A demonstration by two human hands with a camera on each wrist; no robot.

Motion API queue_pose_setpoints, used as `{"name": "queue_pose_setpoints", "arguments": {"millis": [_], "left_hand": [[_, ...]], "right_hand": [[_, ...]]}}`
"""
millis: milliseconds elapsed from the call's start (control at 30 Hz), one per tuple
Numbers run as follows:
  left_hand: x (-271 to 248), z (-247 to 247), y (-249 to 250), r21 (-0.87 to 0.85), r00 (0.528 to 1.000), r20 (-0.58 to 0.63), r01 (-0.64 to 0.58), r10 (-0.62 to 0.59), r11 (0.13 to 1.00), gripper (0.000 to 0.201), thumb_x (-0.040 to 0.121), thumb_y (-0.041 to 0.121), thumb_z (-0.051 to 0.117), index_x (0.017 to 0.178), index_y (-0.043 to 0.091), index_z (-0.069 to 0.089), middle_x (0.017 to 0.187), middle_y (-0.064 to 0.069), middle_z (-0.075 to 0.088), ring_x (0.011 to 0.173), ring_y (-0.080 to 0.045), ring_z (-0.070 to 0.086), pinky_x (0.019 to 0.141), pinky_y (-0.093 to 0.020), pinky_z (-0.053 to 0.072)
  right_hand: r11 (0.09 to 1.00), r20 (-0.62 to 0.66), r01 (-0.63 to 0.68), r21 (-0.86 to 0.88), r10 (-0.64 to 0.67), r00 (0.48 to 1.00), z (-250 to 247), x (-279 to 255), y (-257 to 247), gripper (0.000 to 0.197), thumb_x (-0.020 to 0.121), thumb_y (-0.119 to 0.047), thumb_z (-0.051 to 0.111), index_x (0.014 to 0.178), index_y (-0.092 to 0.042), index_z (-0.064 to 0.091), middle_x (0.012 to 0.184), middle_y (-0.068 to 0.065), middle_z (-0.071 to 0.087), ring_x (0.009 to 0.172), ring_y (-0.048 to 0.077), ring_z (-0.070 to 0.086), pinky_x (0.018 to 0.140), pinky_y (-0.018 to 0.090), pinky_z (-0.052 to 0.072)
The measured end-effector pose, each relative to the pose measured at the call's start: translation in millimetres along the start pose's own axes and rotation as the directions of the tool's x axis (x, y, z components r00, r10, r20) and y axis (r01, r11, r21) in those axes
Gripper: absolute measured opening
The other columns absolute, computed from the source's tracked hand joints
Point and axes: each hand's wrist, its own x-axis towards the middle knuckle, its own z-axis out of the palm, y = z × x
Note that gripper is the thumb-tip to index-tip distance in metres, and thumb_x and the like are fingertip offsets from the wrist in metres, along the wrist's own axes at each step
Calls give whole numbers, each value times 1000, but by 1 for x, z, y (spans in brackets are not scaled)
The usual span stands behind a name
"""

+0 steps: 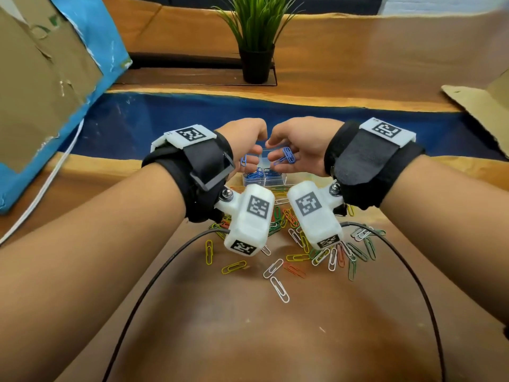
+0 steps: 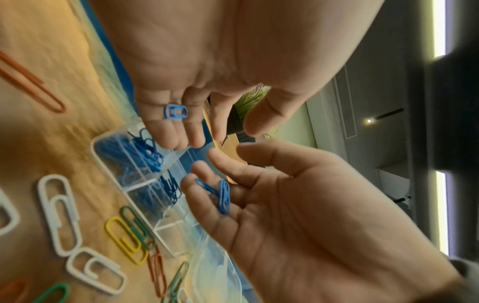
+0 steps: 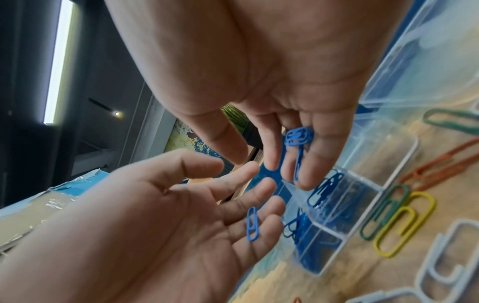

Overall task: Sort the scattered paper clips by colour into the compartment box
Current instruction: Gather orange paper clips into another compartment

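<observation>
I hold both hands close together just above the clear compartment box (image 1: 275, 181). My left hand (image 1: 249, 151) is relaxed, and one blue clip (image 2: 175, 111) lies on its fingers with the thumb apart. My right hand (image 1: 286, 153) is cupped palm up. A few blue clips (image 1: 287, 156) rest on its fingers (image 2: 207, 205), also with the thumb apart. More blue clips (image 2: 140, 155) fill two compartments of the box (image 2: 166, 227). Scattered yellow, green, red and white clips (image 1: 292, 244) lie on the wooden table between the box and me.
A potted plant (image 1: 257, 48) stands at the back of the table. Cardboard with blue tape (image 1: 55, 78) leans at the left and another cardboard piece (image 1: 479, 111) lies at the right. Black cables (image 1: 154, 274) run from the wrist cameras over the table.
</observation>
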Motion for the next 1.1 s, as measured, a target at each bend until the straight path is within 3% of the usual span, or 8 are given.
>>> {"name": "queue_pose_setpoints", "arguments": {"millis": [200, 367, 467, 533, 633, 767, 967, 1100], "left_hand": [[1, 4, 2, 31, 1000, -5, 5, -5, 999, 11, 88, 20, 43, 90, 14, 52, 98, -10, 53, 83, -23, 47, 82, -33, 43], [3, 5, 0, 34, 999, -33, -30, 31, 999, 32, 90, 20, 42, 117, 10, 55, 88, -6, 56, 84, -22, 48, 78, -29, 40], [1, 2, 0, 146, 992, -32, -112, 118, 983, 23, 92, 16, 42, 107, 5, 57, 86, -6, 56, 82, -19, 49, 80, -32, 46], [1, -2, -3, 389, 971, 19, -228, 240, 893, 27, 93, 14, 42, 106, 0, 62, 96, -10, 58, 86, -20, 50, 87, -39, 47], [-5, -9, -10, 730, 928, 78, -301, 364, 613, 30, 91, 12, 41, 101, 19, 69, 105, -1, 62, 94, -18, 53, 78, -27, 40], [-8, -11, -21, 888, 917, 180, -308, 357, 343, 36, 88, 11, 43, 105, 24, 71, 117, -1, 66, 105, -22, 59, 82, -30, 45], [-7, -11, -23, 925, 892, 245, -332, 380, 182, 39, 92, 15, 40, 125, 22, 60, 129, -5, 55, 122, -26, 49, 99, -37, 43], [-5, -11, -27, 946, 909, 281, -317, 309, 72, 39, 93, 20, 37, 124, 26, 60, 130, -5, 50, 120, -28, 47, 99, -45, 44]], "right_hand": [[994, -33, -39, -104, 36, 999, -1, 3, -5, 29, 92, -22, 49, 116, -6, 54, 98, 14, 55, 87, 24, 55, 90, 32, 53], [995, -24, 14, -103, -17, 1000, -1, 6, -3, 35, 94, -22, 47, 125, -6, 52, 77, 4, 52, 64, 14, 49, 64, 22, 47], [984, -65, 56, -167, -68, 996, -2, 6, -1, 28, 92, -18, 50, 115, -4, 56, 79, 5, 55, 64, 13, 49, 64, 21, 48], [924, -51, 164, -346, -193, 980, -5, 7, 2, 31, 89, -15, 52, 115, 0, 61, 92, 12, 64, 73, 19, 57, 69, 29, 51], [643, 29, 247, -725, -330, 944, -7, 0, 10, 29, 90, -14, 48, 108, -8, 70, 112, 10, 68, 102, 27, 62, 89, 32, 50], [356, 158, 273, -894, -320, 934, -3, -6, 16, 35, 91, -12, 41, 109, -13, 71, 116, 7, 68, 107, 26, 60, 93, 35, 50], [269, 208, 314, -911, -358, 910, -6, -9, 16, 38, 90, -8, 42, 112, -18, 70, 118, 5, 66, 107, 26, 60, 93, 35, 50], [235, 249, 334, -913, -328, 911, -7, -10, 20, 40, 89, -6, 41, 114, -20, 69, 122, 3, 66, 110, 24, 59, 94, 33, 49]]}}
